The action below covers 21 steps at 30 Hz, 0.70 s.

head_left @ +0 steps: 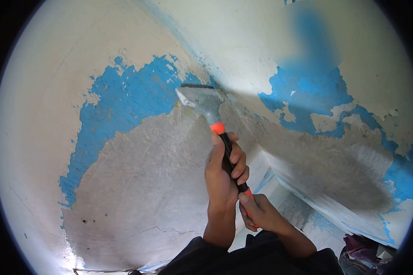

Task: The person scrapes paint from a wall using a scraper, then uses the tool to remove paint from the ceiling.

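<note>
A paint scraper (205, 104) with a wide grey metal blade and a black handle with orange ends rests its blade against the wall near the room's corner. The blade's edge touches the border between blue paint (133, 98) and bare grey plaster (147, 178). My left hand (224, 172) grips the upper part of the handle, thumb pointing up along it. My right hand (260, 213) holds the handle's lower orange end, just below the left hand.
Two walls meet in a corner (257, 146) running down to the right. Cream paint (46, 114) is peeling around the blue patches, with more blue on the right wall (307, 91). A tiled floor (303, 215) and some cloth (360, 245) lie below right.
</note>
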### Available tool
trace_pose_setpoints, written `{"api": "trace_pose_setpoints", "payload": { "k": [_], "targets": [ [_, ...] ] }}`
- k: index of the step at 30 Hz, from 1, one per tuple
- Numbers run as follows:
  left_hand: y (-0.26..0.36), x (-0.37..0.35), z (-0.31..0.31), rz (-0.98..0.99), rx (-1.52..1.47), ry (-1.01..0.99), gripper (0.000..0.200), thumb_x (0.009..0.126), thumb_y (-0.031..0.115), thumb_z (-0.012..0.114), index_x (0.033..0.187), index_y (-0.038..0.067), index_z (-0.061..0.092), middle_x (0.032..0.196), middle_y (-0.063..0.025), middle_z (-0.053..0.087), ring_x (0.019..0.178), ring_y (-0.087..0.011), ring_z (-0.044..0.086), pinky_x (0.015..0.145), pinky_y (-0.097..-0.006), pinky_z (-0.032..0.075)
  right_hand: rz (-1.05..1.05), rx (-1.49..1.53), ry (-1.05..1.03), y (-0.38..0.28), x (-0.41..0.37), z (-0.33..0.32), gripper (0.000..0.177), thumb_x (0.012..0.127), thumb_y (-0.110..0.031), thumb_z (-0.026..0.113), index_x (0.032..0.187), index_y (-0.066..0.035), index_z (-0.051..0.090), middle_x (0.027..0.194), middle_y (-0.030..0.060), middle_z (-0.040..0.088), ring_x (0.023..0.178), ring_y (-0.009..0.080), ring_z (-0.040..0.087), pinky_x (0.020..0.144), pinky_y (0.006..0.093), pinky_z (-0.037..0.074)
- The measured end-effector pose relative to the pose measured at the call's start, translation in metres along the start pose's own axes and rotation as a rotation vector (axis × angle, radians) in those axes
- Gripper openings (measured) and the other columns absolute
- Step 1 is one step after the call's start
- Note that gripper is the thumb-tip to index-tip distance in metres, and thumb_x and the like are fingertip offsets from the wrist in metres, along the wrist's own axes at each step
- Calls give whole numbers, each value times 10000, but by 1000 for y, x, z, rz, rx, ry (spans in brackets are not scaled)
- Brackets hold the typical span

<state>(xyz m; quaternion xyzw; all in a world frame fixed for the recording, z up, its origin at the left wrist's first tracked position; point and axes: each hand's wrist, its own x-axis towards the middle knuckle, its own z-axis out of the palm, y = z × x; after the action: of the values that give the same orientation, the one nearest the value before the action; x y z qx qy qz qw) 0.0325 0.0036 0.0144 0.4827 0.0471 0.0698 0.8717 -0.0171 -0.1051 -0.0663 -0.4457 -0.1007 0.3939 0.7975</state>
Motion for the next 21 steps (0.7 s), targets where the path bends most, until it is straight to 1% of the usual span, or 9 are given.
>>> {"api": "trace_pose_setpoints", "payload": {
  "k": [2,4,7,8,11,14,17,21],
  "targets": [
    [-2,-5,-3,-4,-2,22,444,1019,446,433,1109,18,508,698,23,410,466,-41,327,380,-202,280,9,-14,-20,7,-6,3,546,1006,-470,440,639,-66,425,465,7,378,354,107,396,362,273,304],
    [-4,-4,-3,-2,-32,-2,440,1020,443,431,1111,19,507,700,23,411,468,-42,330,380,-202,279,2,-14,-42,8,-7,2,548,1003,-487,437,652,-66,429,456,4,370,349,105,391,362,269,305],
    [-4,-4,0,-12,-11,21,436,1020,441,430,1109,22,507,701,23,412,469,-44,334,379,-202,281,4,0,-38,0,0,-6,534,999,-476,461,659,-65,431,451,3,366,347,102,373,360,269,296],
    [-3,-1,3,-4,0,22,435,1020,441,431,1108,23,508,701,23,413,469,-44,335,379,-202,281,0,-5,4,-2,-3,-3,529,997,-470,472,656,-68,424,454,4,368,349,100,367,359,270,292],
    [-4,-10,-3,-13,-52,30,434,1020,442,428,1101,23,507,699,23,412,468,-45,336,376,-202,284,38,-21,-20,6,-10,1,531,998,-475,464,659,-69,418,459,1,372,352,100,375,358,271,295],
    [-4,-4,5,3,-16,37,435,1022,445,421,1095,24,507,695,23,409,464,-43,333,374,-201,286,11,-34,-38,-2,-5,-9,526,1001,-468,462,663,-67,422,463,-2,373,354,100,371,360,271,292],
    [-5,-3,7,4,-55,29,370,1046,393,360,1079,58,513,685,29,409,447,-38,320,338,-191,282,25,-56,-29,-7,-8,-8,527,1009,-451,445,646,-70,422,458,2,378,355,105,376,365,272,296],
    [-9,-3,5,25,-63,20,379,1049,393,351,1081,53,515,686,26,413,448,-36,321,341,-192,286,28,-76,-61,-3,-4,-16,547,1013,-452,429,625,-67,432,451,10,393,358,111,395,371,274,307]
  ]
}}
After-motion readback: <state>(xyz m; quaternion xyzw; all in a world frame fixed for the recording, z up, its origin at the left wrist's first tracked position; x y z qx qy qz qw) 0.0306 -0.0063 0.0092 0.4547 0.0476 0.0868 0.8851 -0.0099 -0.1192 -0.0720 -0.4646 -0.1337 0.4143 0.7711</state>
